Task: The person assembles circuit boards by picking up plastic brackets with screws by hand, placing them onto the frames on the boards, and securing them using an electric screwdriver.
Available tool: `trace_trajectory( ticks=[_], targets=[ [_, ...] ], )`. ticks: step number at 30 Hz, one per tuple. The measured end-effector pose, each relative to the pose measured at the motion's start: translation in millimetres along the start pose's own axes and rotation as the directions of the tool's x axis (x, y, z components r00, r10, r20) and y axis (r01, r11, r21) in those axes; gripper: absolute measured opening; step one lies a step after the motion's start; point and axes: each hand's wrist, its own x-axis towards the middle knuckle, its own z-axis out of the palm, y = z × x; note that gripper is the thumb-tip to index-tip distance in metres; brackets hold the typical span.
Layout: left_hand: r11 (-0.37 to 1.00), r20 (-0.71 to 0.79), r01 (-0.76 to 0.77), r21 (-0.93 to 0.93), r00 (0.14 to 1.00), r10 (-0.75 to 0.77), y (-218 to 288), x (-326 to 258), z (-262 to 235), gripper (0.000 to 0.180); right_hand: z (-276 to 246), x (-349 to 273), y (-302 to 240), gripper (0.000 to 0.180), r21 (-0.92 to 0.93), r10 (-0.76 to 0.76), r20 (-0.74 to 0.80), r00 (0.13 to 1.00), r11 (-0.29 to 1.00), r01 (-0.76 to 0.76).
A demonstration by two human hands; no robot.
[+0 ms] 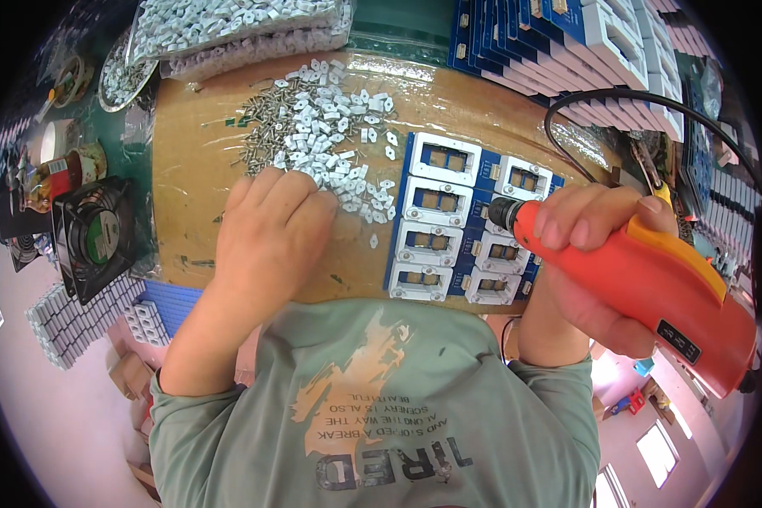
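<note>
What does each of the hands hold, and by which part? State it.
Right hand grips the orange screwdriver around its body. Left hand rests on the pile of small parts; any hold is hidden.

Bright, even light, glare on the taped cardboard [483, 93], fisheye bending and dark corners.

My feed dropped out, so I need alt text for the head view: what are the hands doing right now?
The right hand holds an orange electric screwdriver with its tip over a blue board of white frames, while the left hand rests at the edge of a pile of small white metal parts and screws on the brown work surface.
</note>
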Motion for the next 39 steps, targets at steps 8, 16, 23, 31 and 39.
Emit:
trace_trajectory(
  ticks=[8,16,23,31,39],
  targets=[
    [0.940,-0.016,-0.002,-0.340,1.000,-0.004,23.4,-11.7,15.3,0.020,0.2,0.8,-2.1,0.109,-0.023,-0.016,0.033,0.999,1.000,0.017],
    [0.953,0.013,0.028,-0.302,1.000,-0.025,26.9,-11.5,16.5,0.018,4.2,-3.5,5.3,0.112,-0.020,-0.040,-0.012,0.999,0.999,0.040],
    [0.963,0.040,0.000,-0.268,0.999,0.011,32.0,-4.6,16.5,0.017,-1.5,-2.9,5.2,0.112,-0.026,-0.058,0.017,0.998,0.998,0.059],
    [0.972,0.118,0.022,-0.232,0.993,0.006,36.6,2.6,11.3,0.014,-3.7,-1.8,-5.8,0.113,-0.010,0.017,0.040,0.999,1.000,-0.017],
    [0.973,0.184,0.045,-0.226,0.983,-0.003,38.4,4.9,8.2,0.013,5.0,-7.4,-11.9,0.114,-0.023,0.043,-0.017,0.999,0.999,-0.043]
  ],
)
